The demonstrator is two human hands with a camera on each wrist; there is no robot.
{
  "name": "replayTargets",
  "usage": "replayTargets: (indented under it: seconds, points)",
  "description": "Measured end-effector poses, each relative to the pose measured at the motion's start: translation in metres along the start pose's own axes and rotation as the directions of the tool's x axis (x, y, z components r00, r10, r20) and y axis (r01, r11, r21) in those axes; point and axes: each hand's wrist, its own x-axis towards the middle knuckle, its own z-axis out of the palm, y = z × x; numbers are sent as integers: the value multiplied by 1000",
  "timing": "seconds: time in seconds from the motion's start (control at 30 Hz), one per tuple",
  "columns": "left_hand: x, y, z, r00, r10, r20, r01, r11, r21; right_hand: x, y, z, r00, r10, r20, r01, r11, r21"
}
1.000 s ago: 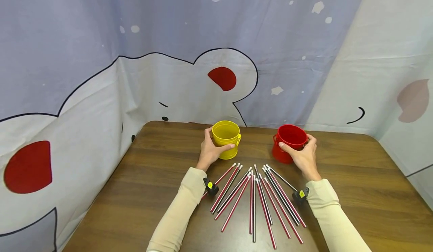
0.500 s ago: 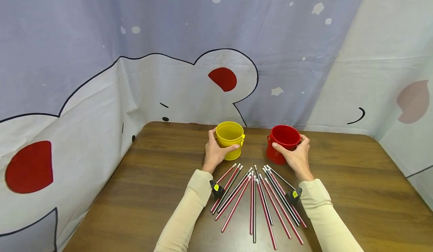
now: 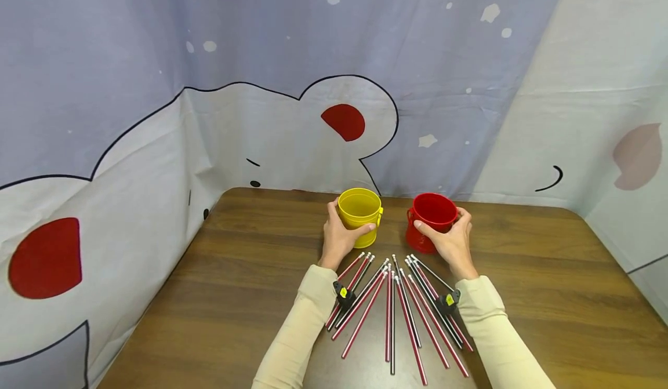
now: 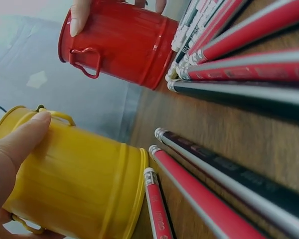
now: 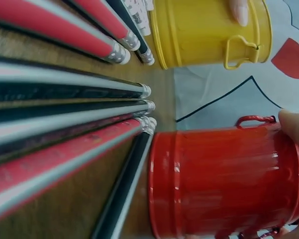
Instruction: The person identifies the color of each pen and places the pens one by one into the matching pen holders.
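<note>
My left hand point(image 3: 339, 235) grips a small yellow bucket point(image 3: 360, 212) near its rim, the thumb across the near side. In the left wrist view the thumb lies beside one side handle of the yellow bucket point(image 4: 79, 179). My right hand point(image 3: 453, 241) holds a red bucket point(image 3: 425, 239) the same way, thumb in front and fingers round the far right side. The right wrist view shows the red bucket point(image 5: 229, 179) upright behind the pencil ends. Both buckets are at the back of the table, a short gap between them. The insides that show hold nothing.
Several red-striped and black-striped pencils point(image 3: 388, 313) lie fanned out on the wooden table point(image 3: 224, 284) in front of the buckets, eraser ends toward them. My forearms pass over the outer pencils. A printed curtain point(image 3: 261, 134) hangs right behind the table's back edge.
Both hands have moved inward with their buckets: the yellow one to the right, the red one to the left. The gap between the buckets has narrowed. The pencils have not moved.
</note>
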Motion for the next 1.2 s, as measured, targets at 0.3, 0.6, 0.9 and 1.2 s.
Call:
replayTargets:
  seconds: [0.3, 0.6, 0.9, 1.2]
  points:
    - [-4, 0, -3, 999, -17, 27, 17, 1000, 18, -14, -8, -20, 981, 83, 174, -65, 992, -105]
    - [-5, 2, -12, 998, -3, 69, 2, 1000, 17, -29, -13, -47, 934, 197, 297, -160, 977, -144]
    - [-7, 1, -12, 998, -27, 58, 26, 1000, 11, -39, -14, -40, 906, 3, 422, 147, 936, -321]
    - [-6, -5, -17, 996, -3, 91, 1, 1000, 27, -51, -20, -25, 868, -38, 495, 267, 876, -401]
